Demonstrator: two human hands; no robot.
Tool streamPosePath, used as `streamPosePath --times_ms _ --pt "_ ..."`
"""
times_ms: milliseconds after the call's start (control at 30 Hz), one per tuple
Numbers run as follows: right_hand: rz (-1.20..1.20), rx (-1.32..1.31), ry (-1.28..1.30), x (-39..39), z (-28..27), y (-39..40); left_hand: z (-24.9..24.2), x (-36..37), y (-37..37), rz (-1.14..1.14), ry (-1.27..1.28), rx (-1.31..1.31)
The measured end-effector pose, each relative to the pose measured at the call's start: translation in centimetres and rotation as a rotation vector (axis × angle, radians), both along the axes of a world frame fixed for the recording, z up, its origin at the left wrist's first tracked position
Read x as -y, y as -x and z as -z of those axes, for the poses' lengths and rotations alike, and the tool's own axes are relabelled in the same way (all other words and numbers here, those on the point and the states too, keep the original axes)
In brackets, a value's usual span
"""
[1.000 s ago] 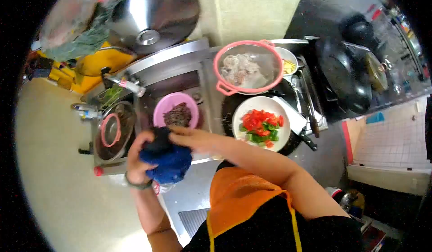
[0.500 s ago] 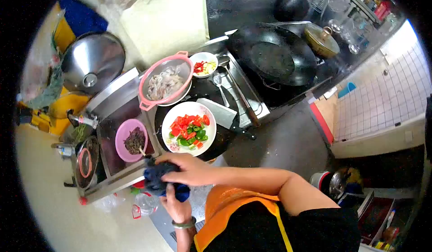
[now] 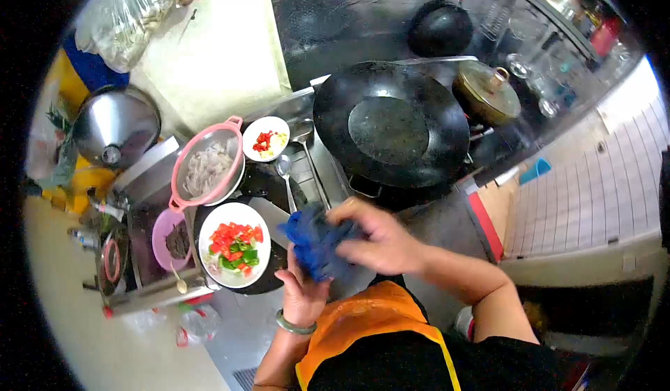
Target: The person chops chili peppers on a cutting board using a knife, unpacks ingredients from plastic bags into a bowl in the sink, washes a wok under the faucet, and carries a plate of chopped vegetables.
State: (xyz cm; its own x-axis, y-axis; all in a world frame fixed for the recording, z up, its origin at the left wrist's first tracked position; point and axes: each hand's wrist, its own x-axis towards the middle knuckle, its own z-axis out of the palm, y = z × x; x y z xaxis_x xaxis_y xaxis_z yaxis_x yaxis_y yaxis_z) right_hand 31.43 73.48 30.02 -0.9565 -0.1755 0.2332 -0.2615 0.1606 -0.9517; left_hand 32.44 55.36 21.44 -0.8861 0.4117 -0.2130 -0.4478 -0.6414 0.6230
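Nearest the camera: orange apron (image 3: 363,321) over a black top. Both hands are wrapped round a blue cloth (image 3: 314,241), held in the air in front of the chest. Left hand (image 3: 303,297), with a green bangle (image 3: 294,325) on its wrist, cups the cloth from below, fingers curled in. Right hand (image 3: 380,237) is closed over the cloth's top and right side.

Change: half a second ago the cloth was bunched low at the steel counter edge beside the pink bowl; now the hands and the view have swung right, and the cloth sits just this side of the big black wok (image 3: 391,129). Likely the person is drying or wiping hands while turning toward the stove.

Just left of the cloth: white plate of chopped red and green peppers (image 3: 234,244), pink bowl of dark stuff (image 3: 171,234), pink colander (image 3: 207,168), small white dish (image 3: 265,140), two spoons (image 3: 285,171).

Further off: lidded pot (image 3: 488,91), smaller black pan (image 3: 440,28), steel lid (image 3: 115,126) far left.
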Motion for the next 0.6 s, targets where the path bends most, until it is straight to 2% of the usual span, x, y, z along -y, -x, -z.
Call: streamPosePath --times_ms 67,133,200,267,400,467,533,600 --pt "-0.284 0.141 0.128 -0.5 2.9 0.9 4.4 -2.2 -0.8 0.034 -0.189 0.172" --pt "-0.400 0.241 0.222 -2.6 3.6 1.4 3.1 -4.8 -1.4 -0.132 -0.229 0.246" --pt "-0.509 0.185 0.206 -5.4 3.4 2.4 3.9 -5.4 -2.7 -0.139 -0.324 0.134" --pt "-0.590 0.071 0.200 -7.0 3.1 3.3 1.7 -7.7 -1.4 -0.300 -0.298 0.195" --pt "-0.735 -0.231 0.198 -7.5 3.4 3.6 2.7 -8.1 -0.3 -0.375 -0.254 0.179" --pt "-0.715 -0.316 0.104 -7.5 3.0 2.9 -1.6 -10.1 1.5 -0.441 -0.327 0.182" --pt "-0.729 -0.254 0.074 -7.6 3.7 3.0 -1.4 -10.4 2.2 -0.474 -0.359 0.067" --pt "-0.714 -0.024 0.139 -8.0 3.8 3.1 -0.2 -10.5 1.7 -0.586 -0.323 0.265"
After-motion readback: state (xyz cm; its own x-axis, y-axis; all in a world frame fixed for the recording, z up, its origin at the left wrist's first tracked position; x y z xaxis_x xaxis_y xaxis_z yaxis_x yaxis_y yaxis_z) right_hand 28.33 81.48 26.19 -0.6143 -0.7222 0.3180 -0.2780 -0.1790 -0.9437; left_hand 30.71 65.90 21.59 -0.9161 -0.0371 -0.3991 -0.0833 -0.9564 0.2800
